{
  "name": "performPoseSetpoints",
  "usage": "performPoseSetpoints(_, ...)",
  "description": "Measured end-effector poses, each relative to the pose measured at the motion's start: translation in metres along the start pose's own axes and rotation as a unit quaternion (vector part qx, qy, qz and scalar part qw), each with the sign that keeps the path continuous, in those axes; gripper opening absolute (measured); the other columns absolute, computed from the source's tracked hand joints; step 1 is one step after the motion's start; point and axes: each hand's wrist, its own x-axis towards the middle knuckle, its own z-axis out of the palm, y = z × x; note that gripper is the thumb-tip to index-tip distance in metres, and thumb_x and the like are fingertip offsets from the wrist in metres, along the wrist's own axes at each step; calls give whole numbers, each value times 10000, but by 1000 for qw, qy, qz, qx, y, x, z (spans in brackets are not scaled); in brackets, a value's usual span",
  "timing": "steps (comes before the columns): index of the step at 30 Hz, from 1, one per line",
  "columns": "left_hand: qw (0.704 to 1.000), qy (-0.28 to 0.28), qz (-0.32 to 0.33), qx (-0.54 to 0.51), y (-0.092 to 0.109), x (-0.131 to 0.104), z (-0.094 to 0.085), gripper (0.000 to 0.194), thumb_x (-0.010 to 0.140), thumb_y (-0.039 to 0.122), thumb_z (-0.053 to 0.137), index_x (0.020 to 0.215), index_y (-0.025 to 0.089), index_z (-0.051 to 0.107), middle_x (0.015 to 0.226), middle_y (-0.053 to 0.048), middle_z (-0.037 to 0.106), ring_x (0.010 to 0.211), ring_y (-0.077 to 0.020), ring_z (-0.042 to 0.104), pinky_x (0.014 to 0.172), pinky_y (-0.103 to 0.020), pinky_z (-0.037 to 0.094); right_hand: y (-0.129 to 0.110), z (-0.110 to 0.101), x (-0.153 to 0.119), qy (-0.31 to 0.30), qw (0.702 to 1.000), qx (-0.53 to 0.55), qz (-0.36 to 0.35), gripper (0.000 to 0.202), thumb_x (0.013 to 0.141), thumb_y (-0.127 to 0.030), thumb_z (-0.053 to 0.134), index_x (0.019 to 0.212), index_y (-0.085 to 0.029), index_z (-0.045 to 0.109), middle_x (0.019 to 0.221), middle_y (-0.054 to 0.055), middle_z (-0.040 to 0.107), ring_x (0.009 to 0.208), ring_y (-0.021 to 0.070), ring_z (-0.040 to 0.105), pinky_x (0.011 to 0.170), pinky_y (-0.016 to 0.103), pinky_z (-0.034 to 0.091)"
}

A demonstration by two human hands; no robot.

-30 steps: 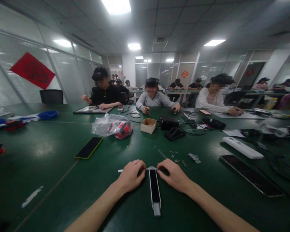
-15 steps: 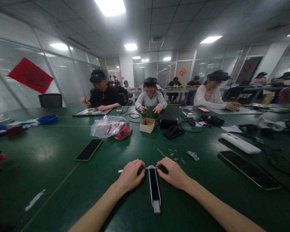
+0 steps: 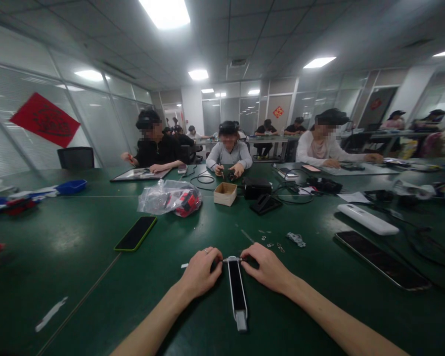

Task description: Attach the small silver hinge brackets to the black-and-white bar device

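Observation:
A narrow white-framed item with a black middle and a grey block at its near end (image 3: 238,291) lies lengthwise on the green table, pointing towards me. Across its far end runs a thin metallic crosspiece (image 3: 232,259). My left hand (image 3: 203,269) pinches the left end of that crosspiece, fingers closed. At the right end, the fingertips of my right hand (image 3: 265,267) are closed on it too. Several small metal links (image 3: 270,245) and a crumpled grey piece (image 3: 295,240) lie beyond my right hand. A small white scrap (image 3: 184,266) is beside my left hand.
A green-edged phone (image 3: 136,233) lies left, a dark phone (image 3: 381,259) and white power bank (image 3: 367,219) right. Ahead are a plastic bag (image 3: 168,198), an open cardboard box (image 3: 225,194), black devices (image 3: 257,188) and cables. Several people sit opposite.
My hands keep their pinch on the crosspiece, with hardly any movement. The view has shifted slightly. Across the table, the hands of the person on the right have moved apart.

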Motion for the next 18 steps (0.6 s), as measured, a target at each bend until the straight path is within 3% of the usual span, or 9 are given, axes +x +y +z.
performPoseSetpoints(18,1000,15,19,0,-3,0,2,100,846,188,442,862,190,541,844,-26,586,764,-167,543,690,-269,401,2,-1,-3,1,1000,-8,12,138,839,-227,525,905,-177,634,881,54,642,800,166,565,713,306,484)
